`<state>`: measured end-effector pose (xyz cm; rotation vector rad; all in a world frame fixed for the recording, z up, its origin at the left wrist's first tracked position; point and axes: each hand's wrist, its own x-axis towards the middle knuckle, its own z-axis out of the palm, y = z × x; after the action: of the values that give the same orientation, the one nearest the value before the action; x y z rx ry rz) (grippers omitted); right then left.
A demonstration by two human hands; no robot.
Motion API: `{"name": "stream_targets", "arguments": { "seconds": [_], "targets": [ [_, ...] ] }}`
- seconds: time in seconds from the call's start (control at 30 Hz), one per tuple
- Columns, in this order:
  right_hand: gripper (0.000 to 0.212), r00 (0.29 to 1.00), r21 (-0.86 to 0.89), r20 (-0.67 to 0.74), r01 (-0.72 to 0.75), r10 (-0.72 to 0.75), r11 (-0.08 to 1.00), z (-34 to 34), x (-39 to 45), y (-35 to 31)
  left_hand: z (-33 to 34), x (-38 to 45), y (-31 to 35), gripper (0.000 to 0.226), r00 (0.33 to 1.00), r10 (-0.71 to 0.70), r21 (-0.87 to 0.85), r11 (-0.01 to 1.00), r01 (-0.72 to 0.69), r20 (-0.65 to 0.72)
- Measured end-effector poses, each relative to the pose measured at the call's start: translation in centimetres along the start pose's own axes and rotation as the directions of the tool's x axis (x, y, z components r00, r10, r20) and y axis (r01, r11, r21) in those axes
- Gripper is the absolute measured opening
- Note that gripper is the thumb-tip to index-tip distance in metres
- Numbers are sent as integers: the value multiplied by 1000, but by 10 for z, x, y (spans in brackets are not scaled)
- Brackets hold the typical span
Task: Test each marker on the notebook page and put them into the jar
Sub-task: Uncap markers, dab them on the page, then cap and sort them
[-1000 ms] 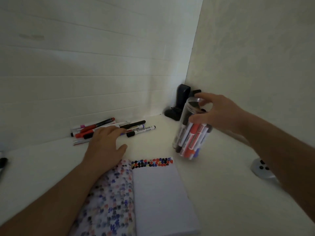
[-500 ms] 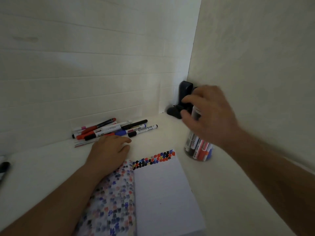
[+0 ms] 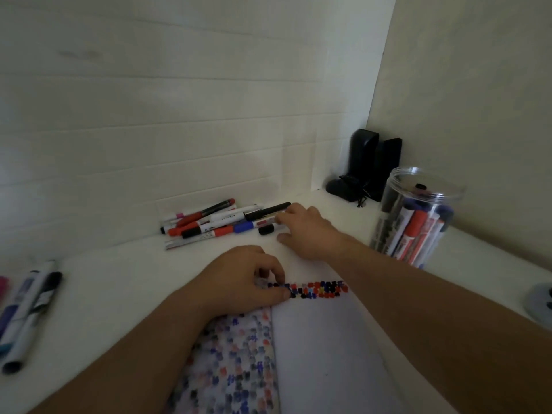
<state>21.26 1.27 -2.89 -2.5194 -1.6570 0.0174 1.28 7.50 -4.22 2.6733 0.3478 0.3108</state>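
An open notebook (image 3: 322, 339) lies in front of me, with a row of coloured test marks along the top of its white right page and a left page full of marks. My left hand (image 3: 245, 279) rests at the notebook's top edge, with curled fingers and thumb pinching it. My right hand (image 3: 304, 231) reaches across to a pile of markers (image 3: 215, 222) by the back wall. Its fingertips touch the ends of the nearest markers, and none is lifted. A clear jar (image 3: 415, 216) stands upright at the right, open-topped, with several markers inside.
Black objects (image 3: 367, 165) stand in the corner behind the jar. More markers (image 3: 27, 306) lie at the left edge of the white desk. A grey round thing (image 3: 540, 300) sits at the right edge. Walls close off the back and right.
My right hand let go of the jar, which now stands by the right wall, and moved left to the marker pile. My left hand drew back from the pile to the notebook's top edge.
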Motion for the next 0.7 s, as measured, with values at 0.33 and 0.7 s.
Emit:
{"name": "stream_targets", "arguments": {
  "seconds": [0.33, 0.7],
  "targets": [
    [10, 985, 347, -158, 119, -68, 930, -27, -51, -9, -2, -1, 7, 29, 999, -24, 19, 1000, 25, -34],
    [41, 973, 299, -88, 228, -212, 926, -4, -146, 26, 13, -13, 45, 37, 994, 111, -6, 994, -111, -13]
  ]
}}
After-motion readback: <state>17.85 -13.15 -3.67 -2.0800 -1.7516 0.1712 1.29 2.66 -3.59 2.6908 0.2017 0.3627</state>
